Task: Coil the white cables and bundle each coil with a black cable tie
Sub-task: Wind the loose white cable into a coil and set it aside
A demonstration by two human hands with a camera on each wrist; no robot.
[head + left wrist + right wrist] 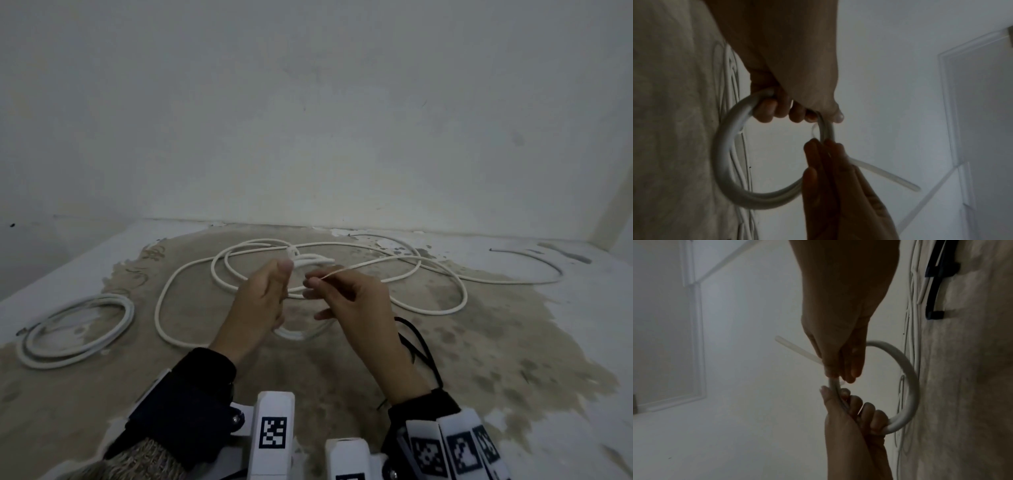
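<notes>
My left hand point(269, 294) grips a small coil of white cable point(725, 154), its fingers curled round the top of the loop. Only the bottom of this coil point(298, 334) shows below the hands in the head view. Right beside it, my right hand point(330, 286) pinches a thin pale strip point(335, 272) at the coil. The strip's free end point(795, 351) sticks out past the thumb. Black cable ties point(419, 346) lie on the table under my right wrist. A long loose white cable point(342, 245) sprawls in loops behind the hands.
A wound white coil point(75, 329) lies at the table's left. A thin grey cable point(534, 262) curves at the far right. The table point(513, 359) has a worn beige top with white edges and meets a white wall at the back.
</notes>
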